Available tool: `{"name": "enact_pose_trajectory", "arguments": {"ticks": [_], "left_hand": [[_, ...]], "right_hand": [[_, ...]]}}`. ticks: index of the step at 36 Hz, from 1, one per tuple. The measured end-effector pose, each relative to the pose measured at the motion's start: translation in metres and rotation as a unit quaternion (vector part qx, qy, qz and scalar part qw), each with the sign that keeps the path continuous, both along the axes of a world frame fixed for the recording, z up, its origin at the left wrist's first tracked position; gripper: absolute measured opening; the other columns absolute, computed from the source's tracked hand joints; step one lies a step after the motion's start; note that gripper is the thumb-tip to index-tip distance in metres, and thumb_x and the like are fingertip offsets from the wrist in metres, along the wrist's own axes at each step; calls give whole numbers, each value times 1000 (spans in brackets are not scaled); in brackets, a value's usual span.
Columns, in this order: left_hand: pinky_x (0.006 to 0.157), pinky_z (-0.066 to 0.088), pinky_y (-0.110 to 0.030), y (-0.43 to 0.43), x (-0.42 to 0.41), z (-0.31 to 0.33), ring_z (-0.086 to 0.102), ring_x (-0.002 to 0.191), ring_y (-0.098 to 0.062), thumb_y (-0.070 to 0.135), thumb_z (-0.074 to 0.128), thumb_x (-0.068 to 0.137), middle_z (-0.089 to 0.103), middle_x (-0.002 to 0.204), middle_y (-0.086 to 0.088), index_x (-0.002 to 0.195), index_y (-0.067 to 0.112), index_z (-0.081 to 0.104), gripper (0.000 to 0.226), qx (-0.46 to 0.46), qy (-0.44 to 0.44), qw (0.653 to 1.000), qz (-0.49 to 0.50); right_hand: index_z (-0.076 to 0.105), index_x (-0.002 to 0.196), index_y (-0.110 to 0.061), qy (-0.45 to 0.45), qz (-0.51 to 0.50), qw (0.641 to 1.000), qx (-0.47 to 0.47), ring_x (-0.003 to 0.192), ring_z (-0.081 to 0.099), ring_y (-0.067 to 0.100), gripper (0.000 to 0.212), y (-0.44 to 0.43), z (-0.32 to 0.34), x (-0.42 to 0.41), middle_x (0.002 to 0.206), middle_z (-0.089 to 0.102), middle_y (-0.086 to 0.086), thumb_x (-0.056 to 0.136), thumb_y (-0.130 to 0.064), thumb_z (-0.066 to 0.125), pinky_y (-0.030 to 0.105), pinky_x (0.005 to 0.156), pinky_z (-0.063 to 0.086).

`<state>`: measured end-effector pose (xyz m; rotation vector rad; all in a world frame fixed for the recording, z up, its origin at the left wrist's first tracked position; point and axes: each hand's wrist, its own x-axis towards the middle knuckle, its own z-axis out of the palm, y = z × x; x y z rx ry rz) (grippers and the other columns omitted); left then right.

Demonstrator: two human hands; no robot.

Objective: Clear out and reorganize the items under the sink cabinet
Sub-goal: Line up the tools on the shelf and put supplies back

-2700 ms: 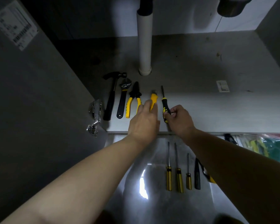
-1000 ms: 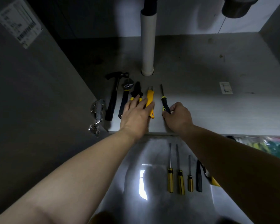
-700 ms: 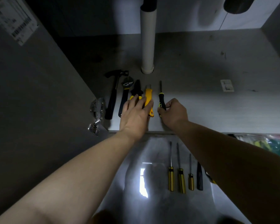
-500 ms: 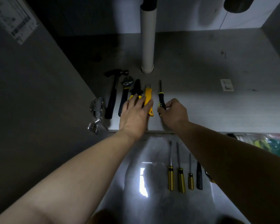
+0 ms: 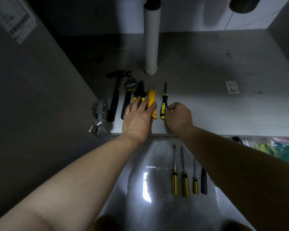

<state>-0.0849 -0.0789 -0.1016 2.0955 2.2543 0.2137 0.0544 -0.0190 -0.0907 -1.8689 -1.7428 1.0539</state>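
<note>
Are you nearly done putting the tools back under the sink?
About halfway. Done: the hammer, wrench and pliers lie in a row on the cabinet floor. In hand: the left hand rests on the pliers and the yellow tool, and the right hand pinches the black-and-yellow screwdriver beside it. Left: three screwdrivers and a dark tool wait on the floor outside.

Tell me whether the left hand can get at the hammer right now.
Probably yes: the left hand rests flat on the pliers, and the hammer lies uncovered just past the wrench.
</note>
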Motion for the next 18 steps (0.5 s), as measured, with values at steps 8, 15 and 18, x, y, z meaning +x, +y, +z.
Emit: {"name": "enact_pose_trajectory", "arguments": {"ticks": [8,15,18], "left_hand": [[115,31,-48,-1,0,1,27,149,-33,28,64,93,42,155,-2,151,31,42,62,0,-3,1000,-4],[117,28,-48,-3,1,2,22,151,-32,27,63,95,37,159,-3,153,32,37,64,-7,-10,1000,-8],[117,27,-48,-4,2,2,20,152,-32,27,63,96,35,159,-3,154,31,35,65,-6,-12,1000,-11]], "right_hand": [[56,135,-10,15,-2,1000,11,112,60,26,39,-1,-6,4,132,58,14,101,-29,56,24,85,41],[53,137,-12,21,10,1000,10,112,60,26,51,-1,-10,6,126,60,13,95,-40,64,29,91,46],[52,138,-12,27,14,1000,8,111,61,25,53,-1,-10,6,126,59,13,94,-40,64,31,94,49]]}}
